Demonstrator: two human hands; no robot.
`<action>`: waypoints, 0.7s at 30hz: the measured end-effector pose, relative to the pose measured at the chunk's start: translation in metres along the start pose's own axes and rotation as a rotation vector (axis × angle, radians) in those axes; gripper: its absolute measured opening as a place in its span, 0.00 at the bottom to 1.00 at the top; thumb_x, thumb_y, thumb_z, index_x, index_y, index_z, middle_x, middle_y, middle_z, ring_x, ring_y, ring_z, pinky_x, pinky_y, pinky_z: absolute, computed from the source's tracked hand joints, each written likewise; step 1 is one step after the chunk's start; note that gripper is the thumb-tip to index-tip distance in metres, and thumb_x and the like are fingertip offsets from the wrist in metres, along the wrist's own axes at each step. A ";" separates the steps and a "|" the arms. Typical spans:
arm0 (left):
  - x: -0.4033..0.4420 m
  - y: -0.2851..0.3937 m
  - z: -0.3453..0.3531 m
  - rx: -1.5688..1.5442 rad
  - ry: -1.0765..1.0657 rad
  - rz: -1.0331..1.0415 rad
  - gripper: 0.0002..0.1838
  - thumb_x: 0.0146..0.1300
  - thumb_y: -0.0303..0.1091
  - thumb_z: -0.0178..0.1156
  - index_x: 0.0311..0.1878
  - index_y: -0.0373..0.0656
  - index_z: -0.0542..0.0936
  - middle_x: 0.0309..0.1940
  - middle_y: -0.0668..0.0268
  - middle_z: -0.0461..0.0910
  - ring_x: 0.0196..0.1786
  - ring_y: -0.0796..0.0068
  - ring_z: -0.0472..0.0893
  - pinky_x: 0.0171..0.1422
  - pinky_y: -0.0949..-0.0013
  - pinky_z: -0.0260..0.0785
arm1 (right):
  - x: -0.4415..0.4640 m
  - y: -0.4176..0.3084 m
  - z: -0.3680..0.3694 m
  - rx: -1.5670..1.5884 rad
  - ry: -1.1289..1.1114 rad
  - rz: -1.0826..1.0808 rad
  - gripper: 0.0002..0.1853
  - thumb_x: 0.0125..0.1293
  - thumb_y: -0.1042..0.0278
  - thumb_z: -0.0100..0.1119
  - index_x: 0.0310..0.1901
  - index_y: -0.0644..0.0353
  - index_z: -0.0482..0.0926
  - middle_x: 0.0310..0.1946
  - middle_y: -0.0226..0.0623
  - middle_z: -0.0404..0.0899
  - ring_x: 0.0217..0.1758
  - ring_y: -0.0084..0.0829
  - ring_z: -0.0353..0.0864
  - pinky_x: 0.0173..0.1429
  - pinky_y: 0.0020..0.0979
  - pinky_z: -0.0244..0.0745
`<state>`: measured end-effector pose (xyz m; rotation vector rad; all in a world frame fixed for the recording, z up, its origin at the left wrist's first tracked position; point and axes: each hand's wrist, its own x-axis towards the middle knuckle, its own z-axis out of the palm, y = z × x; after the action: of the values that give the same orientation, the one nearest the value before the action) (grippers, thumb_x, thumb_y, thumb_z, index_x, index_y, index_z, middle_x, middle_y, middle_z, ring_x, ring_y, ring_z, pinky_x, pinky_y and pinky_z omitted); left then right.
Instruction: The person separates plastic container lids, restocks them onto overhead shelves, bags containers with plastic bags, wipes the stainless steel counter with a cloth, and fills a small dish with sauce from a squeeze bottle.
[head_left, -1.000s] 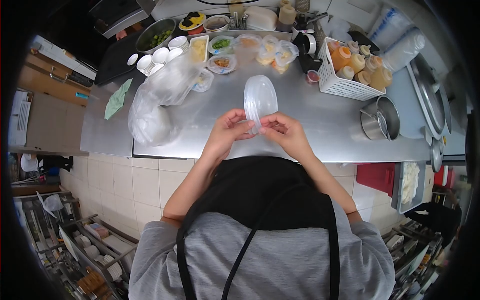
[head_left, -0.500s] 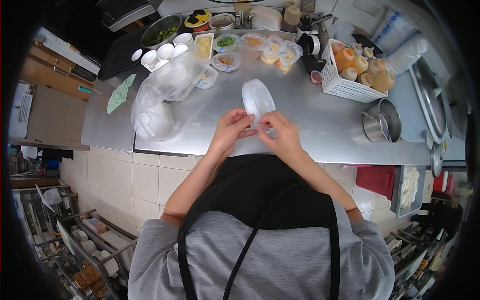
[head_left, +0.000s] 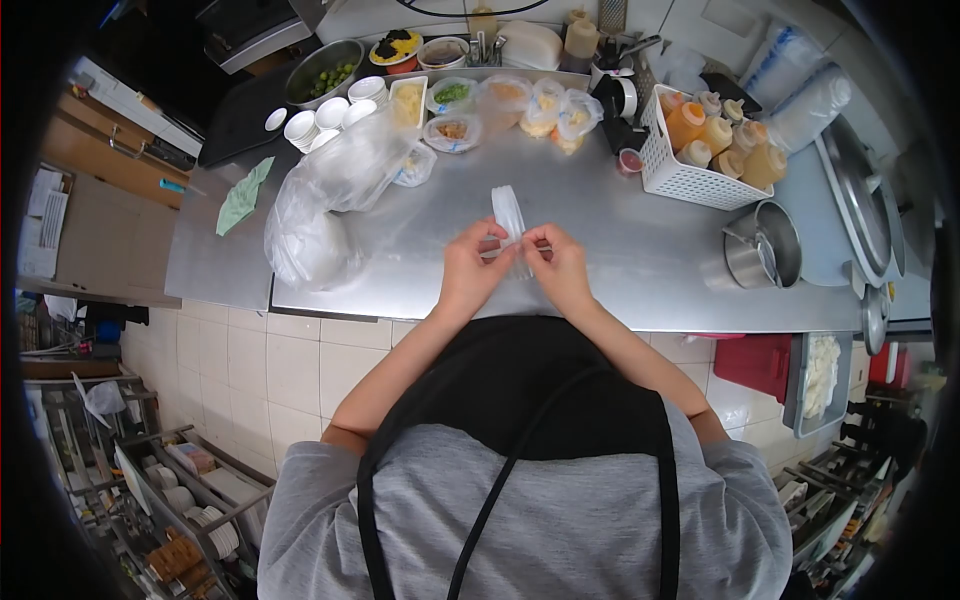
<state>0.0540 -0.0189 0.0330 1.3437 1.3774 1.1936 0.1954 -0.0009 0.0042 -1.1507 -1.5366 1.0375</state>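
Note:
Near the front edge of the steel table, both of my hands hold round clear plastic lids [head_left: 507, 208], which look like a thin stack seen almost edge-on. My left hand [head_left: 470, 262] pinches them from the left with thumb and fingers. From the right, my right hand [head_left: 556, 262] grips the same edge, its fingertips close to those of the left. How many lids there are I cannot tell. Left of my hands, a big clear plastic bag [head_left: 312, 235] with white contents slumps on the steel table [head_left: 620, 260].
Bagged bowls of food [head_left: 452, 132] line the back, beside stacked white cups [head_left: 300, 127]. At right stand a white basket [head_left: 690, 185] of sauce bottles and a steel pot [head_left: 765, 245]. A green cloth [head_left: 243, 197] lies at left; a small red sauce cup [head_left: 629, 162] sits near the basket.
The plastic lids have turned from showing a broad oval face to nearly edge-on. Both hands stay at their rim, with the fingers shifted slightly.

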 end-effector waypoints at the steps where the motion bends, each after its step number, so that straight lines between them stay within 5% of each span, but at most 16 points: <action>1: 0.001 -0.001 0.001 0.053 0.023 0.057 0.06 0.53 0.25 0.60 0.35 0.35 0.75 0.49 0.54 0.74 0.36 0.72 0.81 0.35 0.73 0.75 | 0.000 -0.001 0.000 -0.005 0.006 -0.010 0.06 0.56 0.73 0.56 0.34 0.66 0.75 0.32 0.45 0.78 0.34 0.39 0.80 0.37 0.33 0.75; 2: 0.001 -0.002 0.001 0.106 0.047 0.114 0.06 0.52 0.25 0.60 0.33 0.34 0.75 0.46 0.55 0.76 0.35 0.72 0.81 0.34 0.74 0.75 | 0.000 0.000 0.001 -0.005 0.007 -0.012 0.06 0.56 0.73 0.56 0.34 0.66 0.75 0.32 0.45 0.78 0.34 0.39 0.80 0.37 0.33 0.75; 4: 0.004 -0.009 0.000 0.233 0.020 0.137 0.06 0.52 0.25 0.59 0.31 0.33 0.75 0.41 0.55 0.77 0.32 0.71 0.80 0.33 0.73 0.74 | 0.000 0.002 0.002 -0.052 -0.006 -0.042 0.03 0.58 0.78 0.55 0.33 0.67 0.74 0.32 0.35 0.76 0.34 0.24 0.78 0.38 0.25 0.75; 8: 0.005 -0.018 0.004 0.331 0.011 0.185 0.05 0.52 0.24 0.57 0.29 0.31 0.74 0.26 0.56 0.76 0.27 0.69 0.77 0.30 0.71 0.72 | 0.003 0.002 0.002 -0.068 0.007 -0.090 0.03 0.57 0.79 0.55 0.33 0.67 0.74 0.32 0.37 0.76 0.34 0.27 0.79 0.39 0.27 0.77; 12: 0.007 -0.016 0.006 0.297 -0.005 0.176 0.05 0.54 0.24 0.55 0.30 0.30 0.74 0.26 0.55 0.75 0.27 0.68 0.77 0.29 0.70 0.71 | 0.007 0.007 0.002 -0.211 -0.032 -0.240 0.05 0.54 0.80 0.57 0.33 0.67 0.74 0.32 0.38 0.76 0.33 0.30 0.79 0.39 0.29 0.78; 15: 0.009 -0.020 0.005 0.242 0.012 0.181 0.04 0.52 0.23 0.55 0.27 0.30 0.74 0.26 0.52 0.76 0.27 0.59 0.79 0.31 0.66 0.72 | 0.008 0.010 0.002 -0.197 -0.017 -0.233 0.04 0.54 0.80 0.57 0.33 0.66 0.74 0.32 0.38 0.76 0.33 0.29 0.79 0.38 0.29 0.78; 18: 0.013 -0.048 -0.004 0.123 0.037 0.113 0.04 0.52 0.23 0.55 0.27 0.30 0.74 0.24 0.54 0.75 0.28 0.65 0.79 0.33 0.70 0.71 | 0.011 0.011 -0.005 -0.148 0.009 -0.163 0.03 0.54 0.80 0.56 0.32 0.65 0.74 0.33 0.38 0.77 0.33 0.28 0.79 0.37 0.27 0.77; 20: 0.016 -0.073 -0.023 0.126 -0.021 -0.081 0.07 0.60 0.26 0.52 0.31 0.31 0.74 0.26 0.68 0.74 0.31 0.81 0.75 0.38 0.75 0.72 | 0.018 0.010 -0.024 -0.132 0.064 -0.111 0.03 0.53 0.79 0.56 0.31 0.64 0.74 0.32 0.39 0.78 0.31 0.30 0.79 0.36 0.27 0.75; 21: 0.018 -0.076 -0.031 0.126 -0.020 -0.082 0.07 0.60 0.26 0.52 0.31 0.31 0.74 0.26 0.68 0.74 0.31 0.81 0.75 0.38 0.75 0.72 | 0.024 0.007 -0.039 -0.117 0.104 -0.102 0.04 0.52 0.77 0.56 0.31 0.63 0.74 0.31 0.39 0.78 0.30 0.32 0.79 0.34 0.28 0.73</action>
<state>0.0088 -0.0011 -0.0353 1.3685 1.4998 1.0510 0.2315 0.0279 0.0101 -1.1753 -1.5733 0.8169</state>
